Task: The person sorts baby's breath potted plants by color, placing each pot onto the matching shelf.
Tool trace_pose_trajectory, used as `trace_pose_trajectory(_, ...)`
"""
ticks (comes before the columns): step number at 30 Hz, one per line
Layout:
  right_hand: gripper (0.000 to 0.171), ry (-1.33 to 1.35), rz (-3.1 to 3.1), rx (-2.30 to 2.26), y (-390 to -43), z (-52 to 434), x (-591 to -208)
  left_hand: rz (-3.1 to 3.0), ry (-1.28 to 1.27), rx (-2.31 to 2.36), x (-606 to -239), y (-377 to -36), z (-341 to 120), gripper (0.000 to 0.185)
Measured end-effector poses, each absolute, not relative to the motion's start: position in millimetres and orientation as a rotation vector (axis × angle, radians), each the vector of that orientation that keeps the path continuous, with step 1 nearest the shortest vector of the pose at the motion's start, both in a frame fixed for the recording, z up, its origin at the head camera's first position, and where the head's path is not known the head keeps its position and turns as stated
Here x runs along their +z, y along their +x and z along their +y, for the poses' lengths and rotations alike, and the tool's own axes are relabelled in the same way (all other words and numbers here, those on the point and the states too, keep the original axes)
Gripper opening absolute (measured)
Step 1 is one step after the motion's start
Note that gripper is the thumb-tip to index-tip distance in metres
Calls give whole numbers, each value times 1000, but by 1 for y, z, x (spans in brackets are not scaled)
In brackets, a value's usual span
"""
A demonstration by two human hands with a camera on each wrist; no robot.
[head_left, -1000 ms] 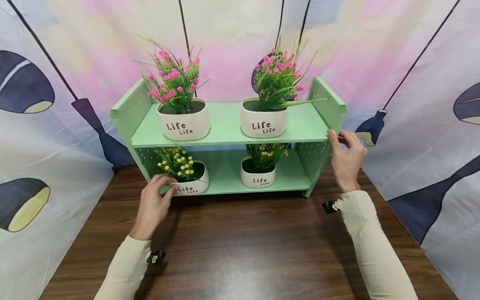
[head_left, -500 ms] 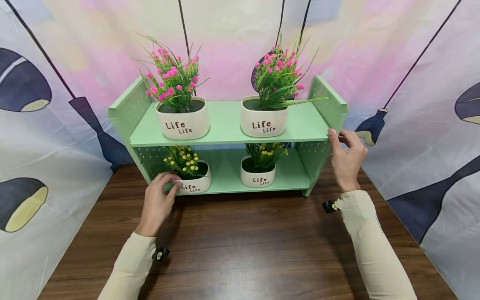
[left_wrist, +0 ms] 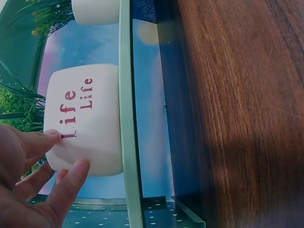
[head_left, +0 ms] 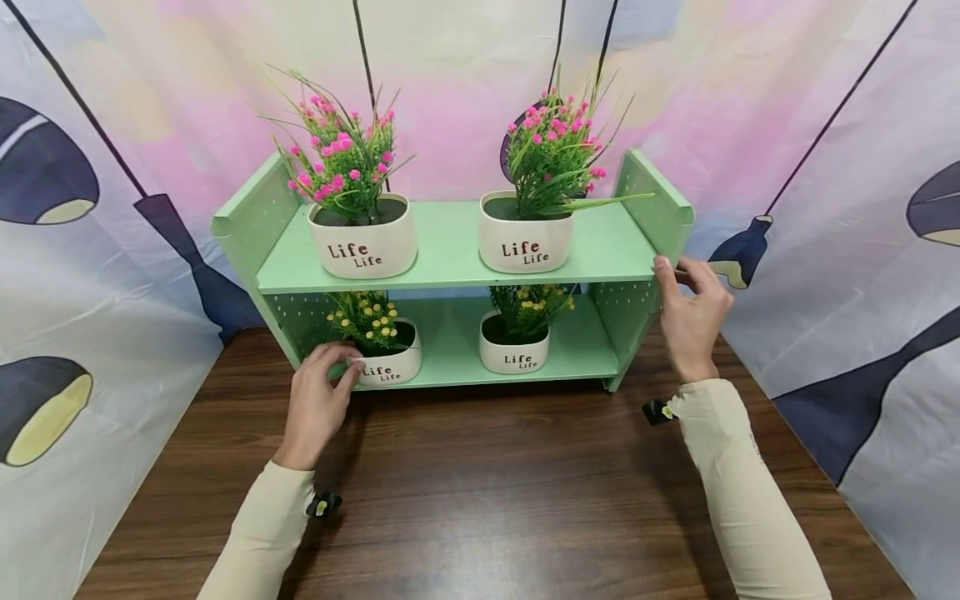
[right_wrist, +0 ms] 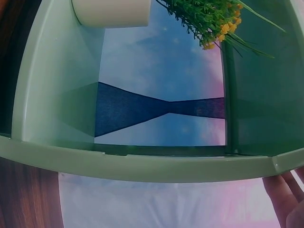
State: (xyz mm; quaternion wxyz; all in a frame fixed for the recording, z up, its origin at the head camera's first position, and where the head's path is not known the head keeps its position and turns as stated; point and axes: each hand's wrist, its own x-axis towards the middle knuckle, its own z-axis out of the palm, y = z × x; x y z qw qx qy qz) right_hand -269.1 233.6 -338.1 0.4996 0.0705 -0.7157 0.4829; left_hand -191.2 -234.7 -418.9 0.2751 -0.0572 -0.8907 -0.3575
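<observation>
My left hand [head_left: 318,398] grips the left end of a white flower pot [head_left: 396,367] with yellow flowers, on the lower board of a green two-tier shelf [head_left: 450,271]. In the left wrist view, the thumb lies against the front of this pot [left_wrist: 90,111], by the red "Life" lettering, and fingers reach round its end. My right hand [head_left: 693,312] holds the shelf's right side panel at the upper board's height, thumb at the front edge. In the right wrist view, only some fingers [right_wrist: 281,199] show, outside the panel.
A second white pot [head_left: 516,357] with yellow flowers stands right of centre on the lower board. Two larger white pots, one left [head_left: 363,246] and one right [head_left: 527,246], hold pink flowers above. The shelf stands on a brown wooden table [head_left: 480,492], before a patterned cloth [head_left: 450,50].
Over the first half second, my left hand and the pot it grips shifted slightly right and back on the lower board. Since then both have stayed nearly still, and my right hand has kept its place.
</observation>
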Motion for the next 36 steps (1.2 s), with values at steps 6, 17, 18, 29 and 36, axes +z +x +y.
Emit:
trace_pose_trajectory(6, 21, 175, -1742, 1160, -268, 235, -339, -2399, -149, -967, -419, -193, -233, 5)
trace_pose_trajectory(17, 18, 168, -1745, 1171, -269, 234, -339, -2400, -129, -977, -418, -195, -230, 6)
trace_pose_trajectory(18, 18, 170, -1745, 1171, -269, 234, -339, -2399, -129, -978, -418, -195, -230, 6)
trace_pose_trajectory(29, 19, 174, -1741, 1169, -268, 234, -338, -2384, -149, -970, -419, -198, -230, 5)
trace_pose_trajectory(36, 19, 171, -1743, 1170, -270, 234, -339, -2404, -145, -978, -419, -196, -229, 5)
